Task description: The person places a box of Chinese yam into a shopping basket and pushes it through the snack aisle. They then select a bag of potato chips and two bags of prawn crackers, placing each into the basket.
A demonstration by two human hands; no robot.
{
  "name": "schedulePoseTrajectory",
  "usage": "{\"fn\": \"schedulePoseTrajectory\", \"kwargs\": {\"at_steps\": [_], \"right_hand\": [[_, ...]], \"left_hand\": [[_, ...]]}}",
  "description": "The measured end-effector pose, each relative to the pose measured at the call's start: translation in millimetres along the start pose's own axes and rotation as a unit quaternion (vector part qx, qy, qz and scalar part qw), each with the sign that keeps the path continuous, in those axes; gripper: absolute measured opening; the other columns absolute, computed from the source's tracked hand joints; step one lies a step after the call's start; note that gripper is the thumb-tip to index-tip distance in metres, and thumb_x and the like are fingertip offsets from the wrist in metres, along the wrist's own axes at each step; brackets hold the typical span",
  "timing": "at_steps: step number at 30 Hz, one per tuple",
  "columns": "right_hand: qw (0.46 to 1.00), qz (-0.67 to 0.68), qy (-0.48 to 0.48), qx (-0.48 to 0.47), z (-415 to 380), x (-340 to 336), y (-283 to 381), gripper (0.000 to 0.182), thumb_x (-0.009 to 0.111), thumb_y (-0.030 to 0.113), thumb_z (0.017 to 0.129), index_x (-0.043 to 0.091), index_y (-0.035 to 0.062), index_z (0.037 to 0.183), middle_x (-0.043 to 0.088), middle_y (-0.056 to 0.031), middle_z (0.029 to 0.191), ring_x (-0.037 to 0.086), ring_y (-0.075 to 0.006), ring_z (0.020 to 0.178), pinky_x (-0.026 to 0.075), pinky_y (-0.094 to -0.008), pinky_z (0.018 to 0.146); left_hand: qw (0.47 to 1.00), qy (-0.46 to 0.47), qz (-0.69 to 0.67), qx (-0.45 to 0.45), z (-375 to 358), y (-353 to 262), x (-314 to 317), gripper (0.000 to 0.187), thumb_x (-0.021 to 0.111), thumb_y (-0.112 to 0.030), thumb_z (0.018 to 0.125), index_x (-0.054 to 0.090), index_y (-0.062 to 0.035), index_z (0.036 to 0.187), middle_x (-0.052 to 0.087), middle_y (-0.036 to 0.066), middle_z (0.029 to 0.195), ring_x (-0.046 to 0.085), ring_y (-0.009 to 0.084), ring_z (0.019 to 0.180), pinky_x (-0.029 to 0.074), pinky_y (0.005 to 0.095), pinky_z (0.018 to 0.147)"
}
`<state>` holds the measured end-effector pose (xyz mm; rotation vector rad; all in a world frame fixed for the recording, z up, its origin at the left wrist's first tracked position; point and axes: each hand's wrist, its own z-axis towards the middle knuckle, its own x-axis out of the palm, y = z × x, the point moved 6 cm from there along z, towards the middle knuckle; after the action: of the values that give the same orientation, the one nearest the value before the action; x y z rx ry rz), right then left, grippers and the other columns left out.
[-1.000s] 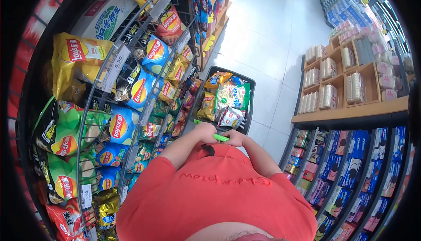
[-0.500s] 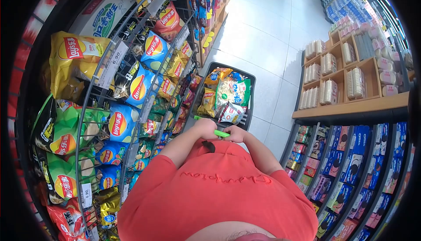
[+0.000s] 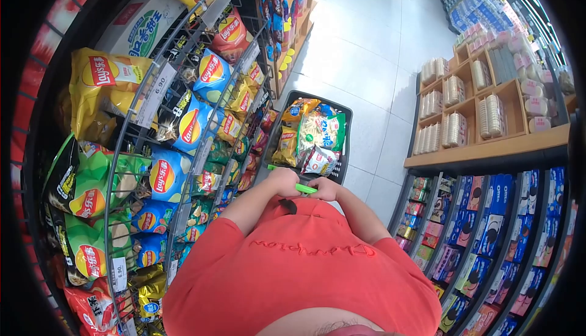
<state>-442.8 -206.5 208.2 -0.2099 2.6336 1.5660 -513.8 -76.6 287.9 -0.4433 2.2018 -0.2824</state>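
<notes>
Both my hands are closed on the bright green handle (image 3: 304, 188) of a dark shopping basket (image 3: 347, 153). My left hand (image 3: 284, 181) grips it on the left, and my right hand (image 3: 325, 188) wraps its right end. In front of them, the basket holds several snack bags. A green and white bag (image 3: 332, 131) lies at the right, and a white bag with a red mark (image 3: 320, 161) rests nearest my hands. Yellow bags (image 3: 285, 146) fill the left side. A small dark thing (image 3: 289, 205) lies against my red shirt.
Close on my left stands a wire rack (image 3: 125, 128) full of chip bags (image 3: 165, 175). To the right, a wooden shelf (image 3: 482, 148) carries packs of pale round biscuits, with boxed cookies (image 3: 488, 232) below. Tiled floor (image 3: 360, 24) runs ahead between the shelves.
The basket and both hands sit slightly lower and further left in view. The shelves on both sides have shifted a little. Both hands keep their hold on the handle.
</notes>
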Motion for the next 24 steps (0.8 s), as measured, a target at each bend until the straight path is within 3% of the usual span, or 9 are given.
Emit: {"fn": "schedulePoseTrajectory", "kwargs": {"at_steps": [8,10,24], "right_hand": [[0.999,0.023,-0.005,0.021,-2.9,1.3,1.8,0.038,0.078,0.031,0.071,0.071,0.0004,0.093,0.068,-0.0069,0.072,0.064,-0.0144,0.065,0.05,-0.0318,0.061],[0.999,0.023,0.009,0.037,-4.8,1.4,2.5,0.029,0.075,0.019,0.073,0.07,0.0007,0.095,0.067,-0.0025,0.078,0.06,-0.0109,0.071,0.049,-0.0292,0.064],[0.998,0.039,-0.022,0.047,-6.4,0.7,5.2,0.037,0.085,0.023,0.071,0.07,0.0008,0.097,0.069,-0.0035,0.085,0.06,-0.0119,0.077,0.048,-0.0294,0.071]], "left_hand": [[1.0,-0.02,-0.006,0.014,2.6,3.1,5.8,0.041,0.068,-0.05,0.069,0.077,-0.0122,0.083,0.073,0.015,0.091,0.07,0.033,0.09,0.056,0.0446,0.08],[1.0,-0.023,-0.005,0.016,2.9,2.9,5.4,0.041,0.068,-0.05,0.069,0.077,-0.0123,0.083,0.073,0.015,0.09,0.07,0.033,0.089,0.056,0.0445,0.08],[0.999,-0.035,-0.008,0.01,0.1,3.3,3.1,0.039,0.068,-0.048,0.068,0.077,-0.0128,0.084,0.073,0.014,0.089,0.07,0.0325,0.088,0.056,0.0443,0.079]]}}
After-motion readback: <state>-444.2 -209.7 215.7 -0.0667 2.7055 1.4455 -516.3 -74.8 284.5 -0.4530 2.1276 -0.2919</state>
